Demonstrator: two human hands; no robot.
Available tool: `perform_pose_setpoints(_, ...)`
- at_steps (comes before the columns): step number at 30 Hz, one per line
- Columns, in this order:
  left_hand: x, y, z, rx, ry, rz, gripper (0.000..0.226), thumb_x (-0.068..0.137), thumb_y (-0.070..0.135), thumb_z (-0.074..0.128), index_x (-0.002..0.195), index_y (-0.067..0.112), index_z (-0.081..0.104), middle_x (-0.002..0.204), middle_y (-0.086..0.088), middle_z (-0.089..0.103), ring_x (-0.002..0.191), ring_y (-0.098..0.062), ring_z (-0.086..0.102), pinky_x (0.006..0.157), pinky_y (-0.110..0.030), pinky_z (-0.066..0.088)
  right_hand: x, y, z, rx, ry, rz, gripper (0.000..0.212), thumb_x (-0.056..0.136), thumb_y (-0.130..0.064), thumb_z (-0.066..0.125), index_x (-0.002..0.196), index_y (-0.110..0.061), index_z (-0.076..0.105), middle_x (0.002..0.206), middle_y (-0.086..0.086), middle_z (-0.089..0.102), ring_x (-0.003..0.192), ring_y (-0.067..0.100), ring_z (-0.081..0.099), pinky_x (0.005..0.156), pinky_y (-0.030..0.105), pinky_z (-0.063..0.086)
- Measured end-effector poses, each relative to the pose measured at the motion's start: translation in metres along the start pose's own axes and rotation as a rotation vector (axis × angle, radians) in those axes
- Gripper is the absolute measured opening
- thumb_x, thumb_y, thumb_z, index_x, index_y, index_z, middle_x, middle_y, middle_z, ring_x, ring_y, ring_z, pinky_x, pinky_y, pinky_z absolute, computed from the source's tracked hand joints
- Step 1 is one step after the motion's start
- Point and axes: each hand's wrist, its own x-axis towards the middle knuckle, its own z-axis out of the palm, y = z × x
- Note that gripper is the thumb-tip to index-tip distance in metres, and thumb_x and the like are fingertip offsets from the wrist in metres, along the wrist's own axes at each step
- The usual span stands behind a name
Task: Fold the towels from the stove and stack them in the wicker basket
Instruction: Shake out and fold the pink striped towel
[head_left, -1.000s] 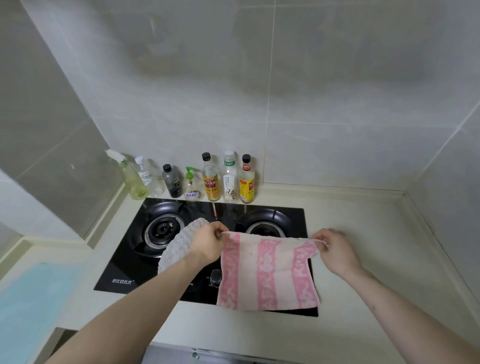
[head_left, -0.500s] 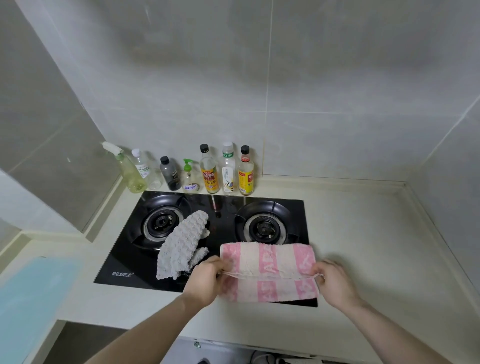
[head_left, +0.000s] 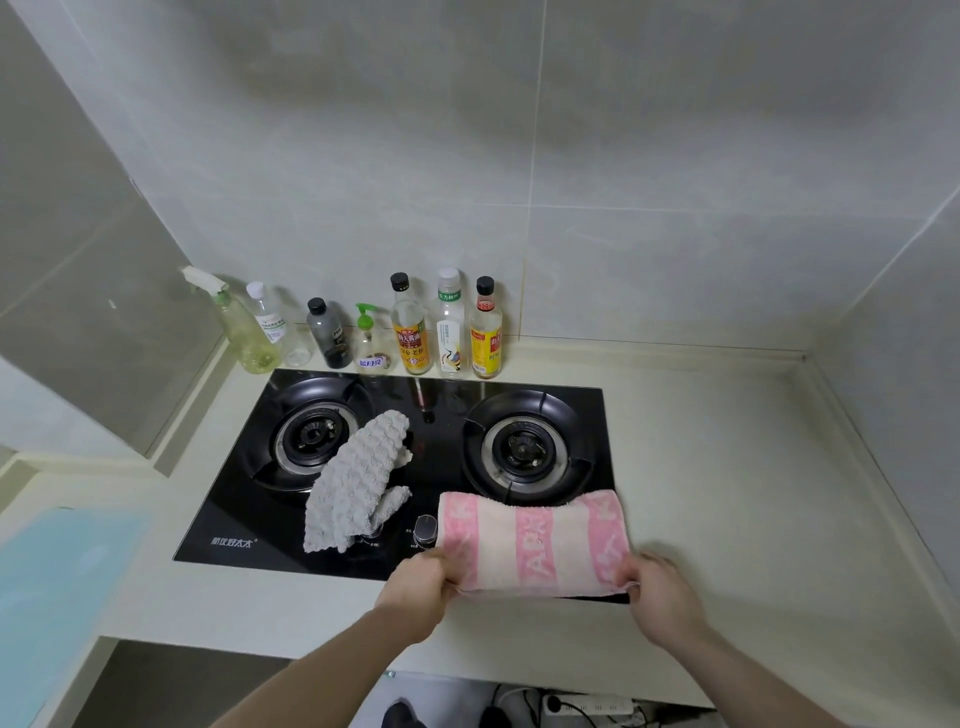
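A pink-and-cream striped towel (head_left: 535, 543) lies folded in half over the front right of the black gas stove (head_left: 244, 519). My left hand (head_left: 418, 592) grips its near left corner. My right hand (head_left: 662, 597) grips its near right corner. A grey waffle-textured towel (head_left: 356, 483) lies crumpled on the stove beside the left burner, a little left of the pink towel. No wicker basket is in view.
Several bottles (head_left: 410, 327) stand in a row along the tiled back wall behind the stove. Cream countertop (head_left: 753, 493) stretches to the right up to the corner wall. A pale blue surface (head_left: 57, 587) lies at the lower left. The counter's front edge runs just below my hands.
The pink towel hung open between my raised hands a second ago. Both hands came toward me and down, folding it in half onto the stove front. The grey towel did not move.
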Motion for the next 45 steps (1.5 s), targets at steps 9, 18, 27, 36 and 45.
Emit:
perform_pose_setpoints(9,0.002,0.008,-0.002,0.146,-0.018,0.060,0.047,0.089,0.037,0.045,0.134,0.039,0.057,0.157,0.022,0.036,0.135,-0.019,0.049,0.094,-0.033,0.052,0.001,0.000,0.011,0.196,0.058,0.115,0.009,0.078,-0.036,0.070,0.073,-0.032,0.063,0.091,-0.011,0.056,0.092,0.021,0.059,0.086,0.033,0.050)
perform_pose_setpoints(18,0.003,0.042,-0.002,0.226,-0.305,0.062,0.076,0.085,0.029,0.060,0.154,0.031,0.031,0.166,0.005,0.017,0.149,-0.027,0.026,0.120,-0.040,0.030,0.013,-0.010,0.020,0.587,0.126,0.347,0.015,0.082,-0.016,0.072,0.089,-0.014,0.059,0.086,0.007,0.070,0.074,0.021,0.066,0.072,0.036,0.054)
perform_pose_setpoints(27,-0.006,0.042,0.005,0.328,-0.294,-0.005,0.063,0.090,0.029,0.053,0.150,0.020,0.036,0.162,-0.006,0.021,0.146,-0.029,0.027,0.116,-0.048,0.032,0.000,0.006,0.025,0.567,-0.098,0.448,0.023,0.081,-0.036,0.078,0.086,-0.014,0.071,0.080,0.003,0.073,0.075,0.020,0.068,0.066,0.032,0.056)
perform_pose_setpoints(36,-0.003,0.065,0.005,0.214,-0.184,0.098,0.075,0.086,0.019,0.059,0.153,0.023,0.027,0.161,-0.002,0.015,0.145,-0.029,0.025,0.117,-0.044,0.033,-0.006,0.010,0.024,0.718,0.040,0.466,0.031,0.079,-0.031,0.085,0.101,-0.015,0.072,0.092,0.002,0.075,0.086,0.019,0.069,0.078,0.032,0.053)
perform_pose_setpoints(45,0.004,0.077,0.005,0.241,-0.271,0.137,0.090,0.085,0.018,0.062,0.158,0.029,0.010,0.165,0.001,0.006,0.150,-0.033,0.016,0.120,-0.050,0.026,-0.001,-0.003,0.023,0.889,-0.003,0.499,0.027,0.082,-0.016,0.081,0.106,-0.007,0.071,0.096,0.011,0.075,0.091,0.029,0.071,0.076,0.036,0.056)
